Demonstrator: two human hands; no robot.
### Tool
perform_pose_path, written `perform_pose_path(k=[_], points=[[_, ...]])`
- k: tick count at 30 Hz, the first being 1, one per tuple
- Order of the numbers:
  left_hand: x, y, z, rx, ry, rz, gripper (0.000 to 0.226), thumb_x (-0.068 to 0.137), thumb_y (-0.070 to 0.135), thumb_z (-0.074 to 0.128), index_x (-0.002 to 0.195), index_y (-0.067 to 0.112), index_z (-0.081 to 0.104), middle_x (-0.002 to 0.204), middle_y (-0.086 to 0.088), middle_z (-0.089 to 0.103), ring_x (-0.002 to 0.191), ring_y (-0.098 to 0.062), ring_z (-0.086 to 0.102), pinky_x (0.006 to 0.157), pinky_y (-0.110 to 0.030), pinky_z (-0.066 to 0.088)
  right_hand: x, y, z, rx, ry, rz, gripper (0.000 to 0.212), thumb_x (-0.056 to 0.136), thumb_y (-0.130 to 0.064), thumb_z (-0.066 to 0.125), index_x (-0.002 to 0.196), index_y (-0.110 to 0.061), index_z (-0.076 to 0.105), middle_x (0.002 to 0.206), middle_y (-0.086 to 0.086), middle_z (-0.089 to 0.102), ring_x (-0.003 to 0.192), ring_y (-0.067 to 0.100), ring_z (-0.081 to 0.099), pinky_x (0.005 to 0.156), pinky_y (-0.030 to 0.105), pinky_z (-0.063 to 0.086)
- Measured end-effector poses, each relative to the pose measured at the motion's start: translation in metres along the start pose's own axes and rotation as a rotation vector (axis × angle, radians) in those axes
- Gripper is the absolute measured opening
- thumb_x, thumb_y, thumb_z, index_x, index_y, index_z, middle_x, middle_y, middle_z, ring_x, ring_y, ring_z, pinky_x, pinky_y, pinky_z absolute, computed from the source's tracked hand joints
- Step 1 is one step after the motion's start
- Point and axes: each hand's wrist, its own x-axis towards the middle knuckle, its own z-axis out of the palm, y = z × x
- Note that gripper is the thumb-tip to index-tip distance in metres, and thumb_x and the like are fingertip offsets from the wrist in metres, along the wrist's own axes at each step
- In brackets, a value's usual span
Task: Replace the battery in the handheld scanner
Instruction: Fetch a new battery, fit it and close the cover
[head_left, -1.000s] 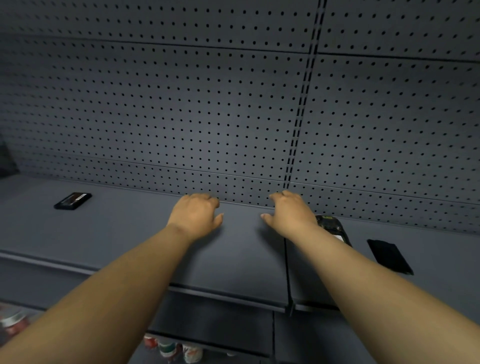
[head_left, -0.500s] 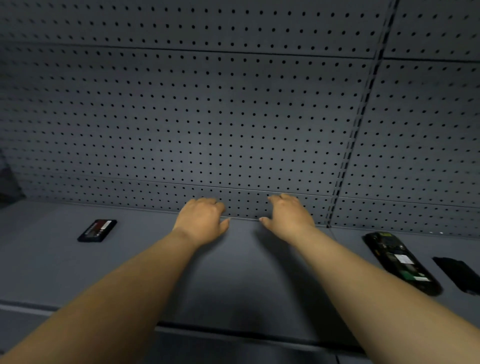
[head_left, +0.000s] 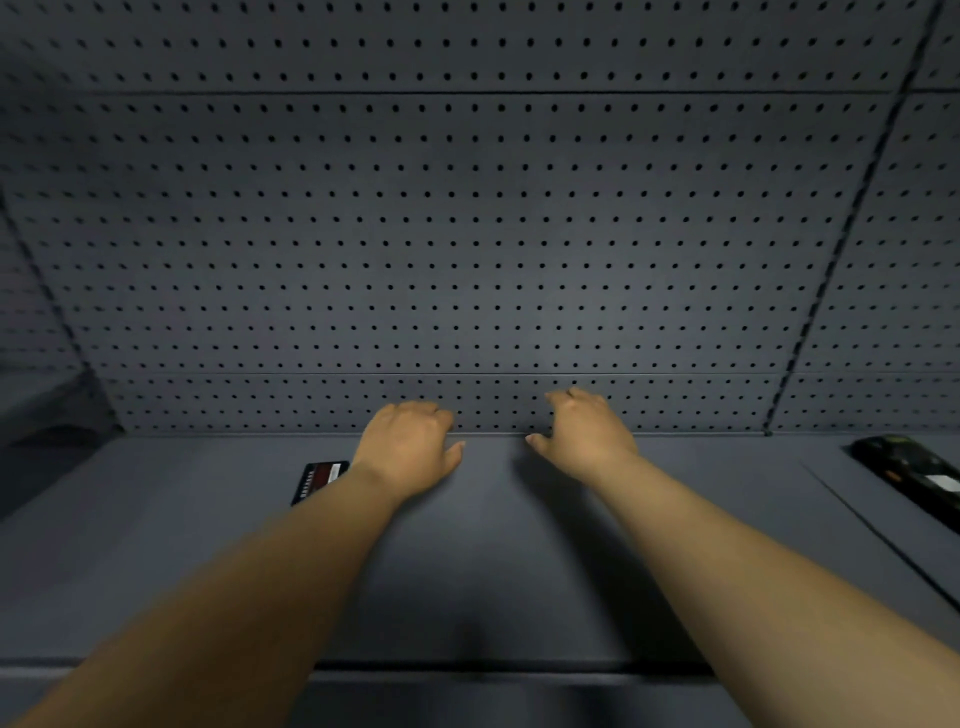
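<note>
L hand (head_left: 410, 457) and R hand (head_left: 584, 434) reach over the grey shelf (head_left: 493, 571) near the pegboard (head_left: 467, 234) back, palms down, fingers loosely bent, holding nothing. Battery (head_left: 319, 475) lies flat just L of the L wrist, partly hidden by the forearm; red/white label, text too blurred to read. Scanner (head_left: 914, 475) lies at far R edge, well apart from both hands, w/ a white sticker, unreadable.

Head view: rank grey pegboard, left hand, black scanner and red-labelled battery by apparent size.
1. Grey perforated pegboard wall.
2-3. Left hand and black scanner: unsure, the scanner is cut off.
4. Black red-labelled battery, partly hidden.
</note>
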Motion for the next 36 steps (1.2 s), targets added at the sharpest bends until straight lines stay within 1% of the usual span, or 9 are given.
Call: perform_pose_path(k=[5,9,15,21,25,29,31,33,36], points=[[-0.014,-0.021,0.002,-0.016,0.015,0.017,0.04,0.092,0.041,0.042,0.118,0.014,0.055,0.12,-0.007,0.061,0.113,-0.025,0.053,0.098,-0.037,0.039,-0.009,-0.025,0.012,0.009,-0.003,0.006,0.06,0.089,-0.039,0.056,0.138,-0.01,0.038,0.143,0.01,0.041,0.134,0.029,0.036,0.107,0.041,0.039],[-0.026,-0.029,0.003,-0.041,0.02,0.011,0.041,0.092,0.042,0.042,0.122,0.016,0.054,0.124,-0.006,0.06,0.115,-0.024,0.053,0.099,-0.037,0.039,-0.017,-0.035,0.016,0.011,-0.005,0.002,0.058,0.089,-0.038,0.056,0.136,-0.01,0.041,0.144,0.011,0.041,0.134,0.03,0.035,0.109,0.041,0.037],[-0.042,-0.036,0.002,-0.042,0.009,-0.05,0.042,0.092,0.042,0.042,0.124,0.017,0.053,0.126,-0.005,0.059,0.118,-0.024,0.051,0.101,-0.037,0.036,-0.03,-0.041,0.017,0.015,-0.02,-0.024,0.06,0.089,-0.038,0.056,0.14,-0.011,0.037,0.146,0.01,0.038,0.136,0.029,0.033,0.11,0.04,0.034],[-0.059,-0.045,-0.002,-0.057,0.011,-0.122,0.042,0.092,0.042,0.043,0.123,0.017,0.053,0.127,-0.005,0.059,0.118,-0.024,0.052,0.101,-0.037,0.037,-0.042,-0.044,0.017,0.002,-0.039,-0.057,0.061,0.089,-0.038,0.057,0.14,-0.011,0.037,0.147,0.011,0.037,0.137,0.029,0.031,0.111,0.039,0.033],[-0.07,-0.055,-0.001,-0.063,0.034,-0.166,0.041,0.092,0.041,0.044,0.122,0.015,0.055,0.122,-0.006,0.061,0.115,-0.025,0.054,0.098,-0.036,0.039,-0.045,-0.055,0.022,0.005,-0.034,-0.096,0.061,0.089,-0.037,0.056,0.141,-0.011,0.036,0.147,0.01,0.038,0.137,0.029,0.032,0.111,0.038,0.033],[-0.081,-0.073,0.001,-0.071,0.046,-0.203,0.033,0.09,0.04,0.045,0.108,0.016,0.06,0.109,-0.007,0.065,0.104,-0.026,0.057,0.088,-0.035,0.042,-0.045,-0.075,0.032,0.028,-0.06,-0.116,0.063,0.09,-0.037,0.056,0.143,-0.012,0.033,0.15,0.01,0.034,0.139,0.028,0.03,0.112,0.038,0.031],[-0.085,-0.085,0.003,-0.072,0.048,-0.219,0.031,0.09,0.039,0.046,0.104,0.015,0.061,0.106,-0.007,0.066,0.101,-0.026,0.059,0.084,-0.035,0.043,-0.045,-0.088,0.039,0.04,-0.07,-0.122,0.065,0.089,-0.04,0.056,0.143,-0.01,0.034,0.151,0.01,0.033,0.14,0.028,0.029,0.112,0.038,0.031],[-0.088,-0.098,0.004,-0.06,0.048,-0.222,0.031,0.089,0.039,0.047,0.104,0.015,0.061,0.106,-0.007,0.066,0.099,-0.026,0.059,0.082,-0.035,0.043,-0.043,-0.103,0.047,0.051,-0.086,-0.12,0.067,0.088,-0.042,0.057,0.142,-0.008,0.035,0.151,0.011,0.033,0.14,0.028,0.03,0.112,0.038,0.031],[-0.09,-0.117,0.005,-0.058,0.037,-0.215,0.034,0.09,0.039,0.046,0.111,0.015,0.059,0.112,-0.008,0.065,0.105,-0.026,0.058,0.087,-0.036,0.043,-0.04,-0.126,0.058,0.065,-0.111,-0.106,0.07,0.087,-0.047,0.057,0.142,-0.008,0.035,0.15,0.011,0.037,0.138,0.028,0.034,0.111,0.038,0.034]])
